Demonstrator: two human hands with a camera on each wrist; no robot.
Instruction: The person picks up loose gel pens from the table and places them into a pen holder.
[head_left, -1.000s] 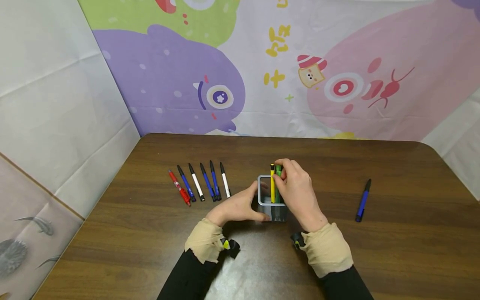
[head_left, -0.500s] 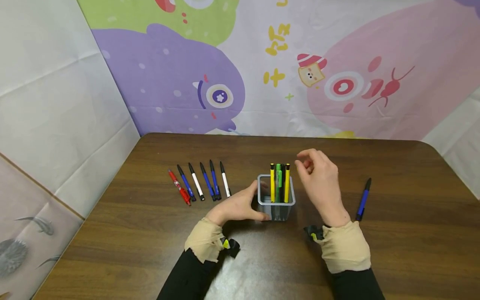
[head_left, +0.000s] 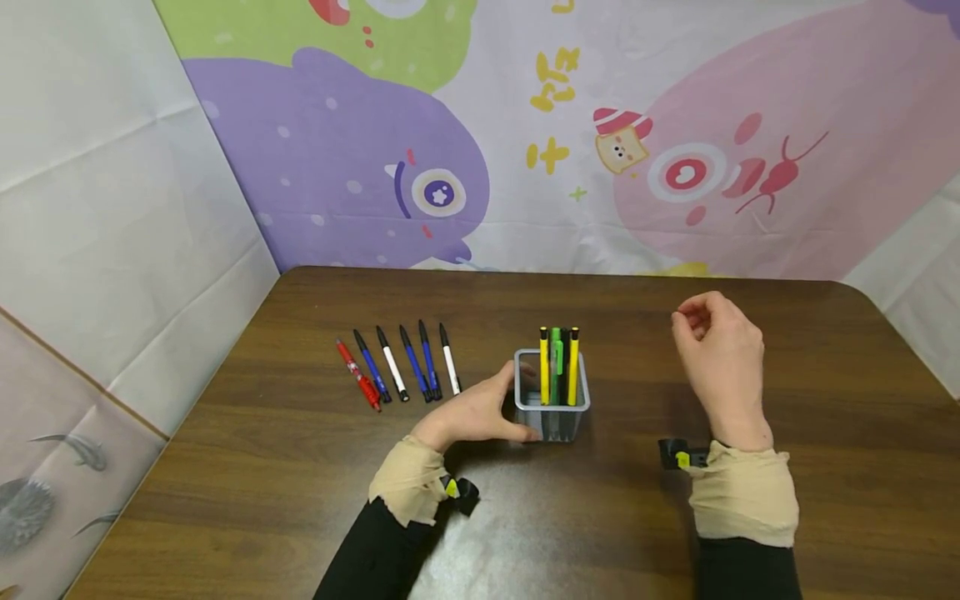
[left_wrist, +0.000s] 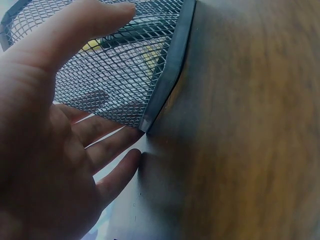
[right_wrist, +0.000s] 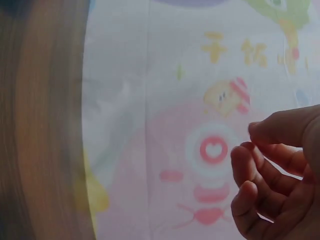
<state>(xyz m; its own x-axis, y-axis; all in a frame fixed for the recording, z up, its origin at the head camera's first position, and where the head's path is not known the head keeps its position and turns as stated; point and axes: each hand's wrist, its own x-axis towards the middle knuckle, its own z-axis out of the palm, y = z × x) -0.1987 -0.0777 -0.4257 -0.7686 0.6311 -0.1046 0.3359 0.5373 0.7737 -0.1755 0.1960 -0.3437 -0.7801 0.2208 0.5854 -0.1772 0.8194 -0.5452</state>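
Note:
A grey mesh pen holder [head_left: 555,426] stands at the middle of the table. Upright in it are two yellow pens [head_left: 543,367], a green pen [head_left: 557,357] and something dark beside them. My left hand [head_left: 477,408] holds the holder from its left side; in the left wrist view the thumb lies along the mesh wall [left_wrist: 105,70] and the fingers reach behind it. Well to the right of the holder, my right hand [head_left: 726,358] hovers above the table. Its fingers are loosely bent with nothing between them, as the right wrist view also shows.
Left of the holder lie a red pen [head_left: 358,375], several blue pens [head_left: 372,367] and two white pens [head_left: 392,364] in a row. The wooden table [head_left: 300,500] ends at a printed cloth backdrop [head_left: 525,233].
My right hand has let go of the green pen in the holder and moved right, empty. It now covers the blue pen lying at the right. My left hand has stayed put.

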